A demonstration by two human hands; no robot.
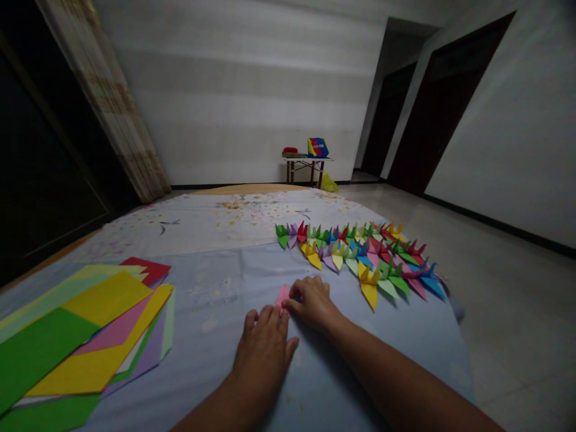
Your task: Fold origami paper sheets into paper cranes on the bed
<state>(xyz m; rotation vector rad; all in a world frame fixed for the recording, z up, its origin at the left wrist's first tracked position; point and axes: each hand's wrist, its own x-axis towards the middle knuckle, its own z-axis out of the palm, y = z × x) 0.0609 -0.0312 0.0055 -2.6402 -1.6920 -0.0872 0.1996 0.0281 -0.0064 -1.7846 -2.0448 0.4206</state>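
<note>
A small pink folded paper (281,296), narrow and pointed at its far end, lies on the cloth in front of me. My right hand (314,304) pinches its right side between thumb and bent fingers. Just below, my left hand (264,341) rests palm down, its fingers reaching the paper's near end and its thumb spread away. The fingers cover the near part of the pink paper. To the right stand several rows of folded paper cranes (369,283) in many colours.
A fanned pile of coloured paper sheets (114,300) lies at the left. Flowered cloth (202,324) covers the table. Farther off, a small table (307,159) by the wall bears a colourful box (318,147), with a yellow bag (329,183) on the floor beside it.
</note>
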